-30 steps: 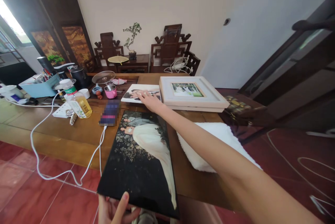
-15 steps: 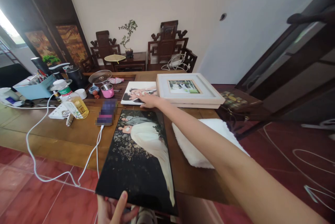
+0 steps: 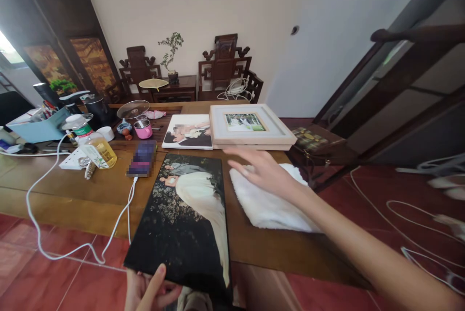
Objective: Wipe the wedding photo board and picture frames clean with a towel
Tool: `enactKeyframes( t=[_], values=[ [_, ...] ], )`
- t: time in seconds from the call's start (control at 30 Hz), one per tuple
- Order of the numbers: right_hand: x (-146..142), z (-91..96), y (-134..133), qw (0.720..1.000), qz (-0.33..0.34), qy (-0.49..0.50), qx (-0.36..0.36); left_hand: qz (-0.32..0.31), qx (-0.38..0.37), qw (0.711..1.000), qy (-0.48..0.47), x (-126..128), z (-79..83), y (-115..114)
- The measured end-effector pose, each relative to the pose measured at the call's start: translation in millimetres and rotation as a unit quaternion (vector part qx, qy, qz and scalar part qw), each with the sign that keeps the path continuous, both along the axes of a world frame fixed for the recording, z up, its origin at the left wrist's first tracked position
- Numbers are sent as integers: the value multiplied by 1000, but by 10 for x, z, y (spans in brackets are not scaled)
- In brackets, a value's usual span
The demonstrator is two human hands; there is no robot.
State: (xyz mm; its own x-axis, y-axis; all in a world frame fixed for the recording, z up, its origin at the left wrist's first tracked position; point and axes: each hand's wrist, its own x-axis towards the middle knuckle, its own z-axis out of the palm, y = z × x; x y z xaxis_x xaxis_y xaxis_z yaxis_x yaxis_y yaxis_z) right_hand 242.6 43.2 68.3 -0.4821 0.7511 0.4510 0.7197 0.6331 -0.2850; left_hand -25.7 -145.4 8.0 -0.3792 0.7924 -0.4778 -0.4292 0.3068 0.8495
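My left hand (image 3: 150, 287) grips the near edge of a black wedding photo panel (image 3: 178, 224), thumb on top and fingers underneath. The panel tilts over the table's front edge, its picture facing up. Above the folded white towel (image 3: 269, 209) hovers my right hand (image 3: 259, 170), fingers spread and holding nothing. Whether it touches the towel I cannot tell. Beyond the panel a white-edged photo book (image 3: 189, 132) lies flat, its left part pixelated. Right beside it rests a pale wooden picture frame (image 3: 250, 127) with a small photo in its middle.
At left on the wooden table (image 3: 32, 175) are a phone (image 3: 141, 158) on a white cable, an oil bottle (image 3: 98, 148), a power strip (image 3: 72, 160), a pink cup (image 3: 143, 129) and a blue box (image 3: 38, 129). A plaid case (image 3: 312, 144) sits beyond the right end.
My right hand has come off the white-edged photo book and moved right and nearer, over the towel. My left hand still holds the photo panel. The view has shifted slightly.
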Motion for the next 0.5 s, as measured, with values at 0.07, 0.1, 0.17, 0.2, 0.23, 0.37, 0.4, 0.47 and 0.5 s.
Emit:
enactKeyframes(
  t=[0.07, 0.1, 0.17, 0.2, 0.23, 0.37, 0.4, 0.47, 0.5],
  values=[
    [288, -203, -467, 999, -8, -33, 17, -15, -6, 1000, 5, -50, 45, -2],
    [402, -328, -656, 997, -16, -67, 20, -24, -9, 1000, 9, -73, 69, -2],
    [570, -581, -917, 991, -38, -116, 49, -51, -12, 999, 15, -114, 119, -1],
    [631, -690, -990, 988, -52, -119, 80, -67, -14, 997, 19, -132, 143, -1],
    [684, -777, -1034, 986, -68, -118, 98, -85, -17, 996, 26, -150, 167, 0],
    [926, -881, -1112, 975, -132, -39, 174, -158, -44, 984, 66, -255, 250, 44],
    [1000, -866, -1141, 966, -178, -6, 186, -177, -54, 980, 72, -290, 273, 79],
    [1148, -833, -1210, 934, -297, 71, 188, -230, -62, 968, 81, -362, 333, 198],
    [1214, -824, -1241, 919, -336, 105, 177, -260, -61, 960, 84, -395, 370, 283]
  ],
)
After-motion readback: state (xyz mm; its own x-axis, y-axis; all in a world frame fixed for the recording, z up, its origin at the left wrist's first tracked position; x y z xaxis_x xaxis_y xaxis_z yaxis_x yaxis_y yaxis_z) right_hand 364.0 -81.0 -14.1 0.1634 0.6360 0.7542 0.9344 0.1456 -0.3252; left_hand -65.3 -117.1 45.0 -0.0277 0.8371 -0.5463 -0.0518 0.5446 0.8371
